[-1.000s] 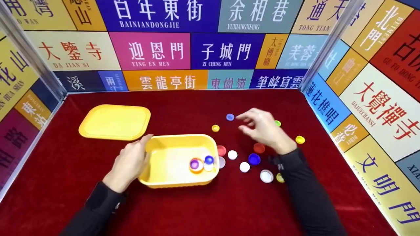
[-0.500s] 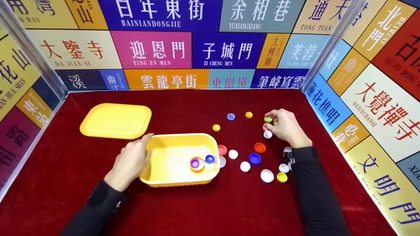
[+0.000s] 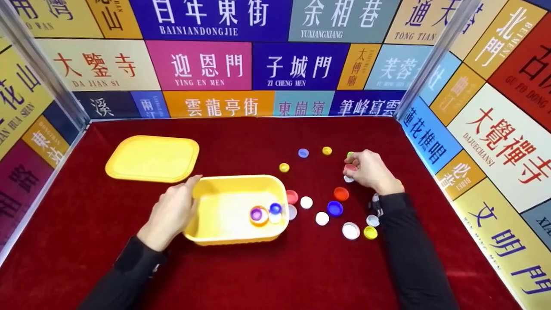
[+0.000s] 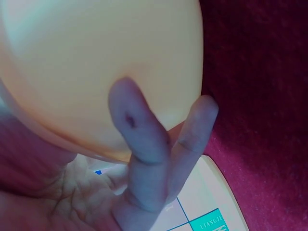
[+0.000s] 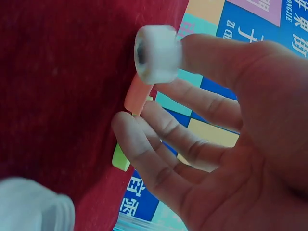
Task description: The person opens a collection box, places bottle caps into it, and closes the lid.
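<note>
My left hand (image 3: pixel 170 215) holds the left end of a yellow plastic box (image 3: pixel 234 177). In the left wrist view, fingers (image 4: pixel 144 139) lie along its outer wall (image 4: pixel 154 43). Inside the box are several bottle caps, including a purple one (image 3: pixel 256 213) and a blue one (image 3: pixel 275 208). Toward the back right, my right hand (image 3: pixel 373 172) pinches a pink bottle cap (image 3: pixel 350 167) between thumb and fingers. A white cap (image 5: pixel 161 54) sits right by the thumb in the right wrist view, partly covering the pink cap. Beyond the fingertips is a green cap (image 5: pixel 120 158).
A flat yellow lid (image 3: pixel 153 158) lies behind the box on the dark red cloth. Loose caps are scattered to the box's right, among them a red one (image 3: pixel 341 193), a blue one (image 3: pixel 335 209) and a yellow one (image 3: pixel 370 233). Printed panels (image 3: pixel 206 64) wall the back and sides.
My right hand first moved right, away from the blue-violet cap, uncovering a small yellow cap, then came slightly nearer and onto the pink cap. The left hand and box kept their place.
</note>
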Tool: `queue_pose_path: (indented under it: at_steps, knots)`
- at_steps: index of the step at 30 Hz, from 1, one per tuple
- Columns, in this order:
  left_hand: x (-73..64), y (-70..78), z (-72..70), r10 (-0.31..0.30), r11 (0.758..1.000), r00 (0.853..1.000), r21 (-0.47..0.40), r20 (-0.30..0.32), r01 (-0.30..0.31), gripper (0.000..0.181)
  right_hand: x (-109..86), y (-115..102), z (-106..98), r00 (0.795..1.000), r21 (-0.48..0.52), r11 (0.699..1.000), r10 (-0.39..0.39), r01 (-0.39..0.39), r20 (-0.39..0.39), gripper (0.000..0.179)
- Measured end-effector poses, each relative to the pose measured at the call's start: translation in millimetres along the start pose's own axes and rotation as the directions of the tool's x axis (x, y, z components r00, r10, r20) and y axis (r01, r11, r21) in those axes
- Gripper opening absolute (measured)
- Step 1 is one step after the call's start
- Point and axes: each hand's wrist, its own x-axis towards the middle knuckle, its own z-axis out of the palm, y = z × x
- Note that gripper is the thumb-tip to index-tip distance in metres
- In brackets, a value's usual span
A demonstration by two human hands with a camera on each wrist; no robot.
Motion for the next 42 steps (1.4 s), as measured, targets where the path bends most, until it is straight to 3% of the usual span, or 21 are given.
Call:
queue_pose_path:
  at_steps: [8, 16, 25, 32, 37, 40, 42]
  knots:
    - [-0.4, -0.2, 0.1, 0.009, 1.0, 1.0, 0.001, -0.014, -0.009, 0.058, -1.8, -8, 3, 0.999, -0.015, 1.0, -0.02, 0.019, -0.043, 0.02]
    - [-0.8, 0.2, 0.5, -0.001, 1.0, 1.0, 0.0, 0.003, 0.001, 0.057, 0.1, -13, 4, 0.997, 0.002, 0.999, -0.039, 0.04, -0.06, 0.021]
    - [-1.4, 1.1, -0.3, -0.003, 1.0, 1.0, -0.006, -0.002, 0.003, 0.057, -8.2, -48, -1, 0.989, 0.011, 0.994, -0.111, 0.113, -0.092, 0.025]
    - [-2.2, 0.4, 0.2, 0.022, 1.0, 0.999, 0.004, -0.025, -0.022, 0.056, -19.0, -88, 1, 0.947, 0.001, 0.957, -0.287, 0.29, -0.147, 0.022]
    - [-1.7, 0.2, 0.6, 0.023, 1.0, 0.999, 0.01, -0.028, -0.022, 0.057, -28.8, -116, 7, 0.915, 0.02, 0.925, -0.372, 0.379, -0.159, 0.021]
    - [-1.1, 0.2, 0.9, 0.012, 1.0, 1.0, 0.013, -0.021, -0.012, 0.057, -35.2, -132, 14, 0.885, 0.04, 0.893, -0.437, 0.448, -0.159, 0.023]
    - [-1.0, 0.3, 1.0, 0.008, 1.0, 1.0, 0.013, -0.017, -0.008, 0.058, -39.9, -142, 20, 0.853, 0.051, 0.86, -0.494, 0.508, -0.167, 0.025]
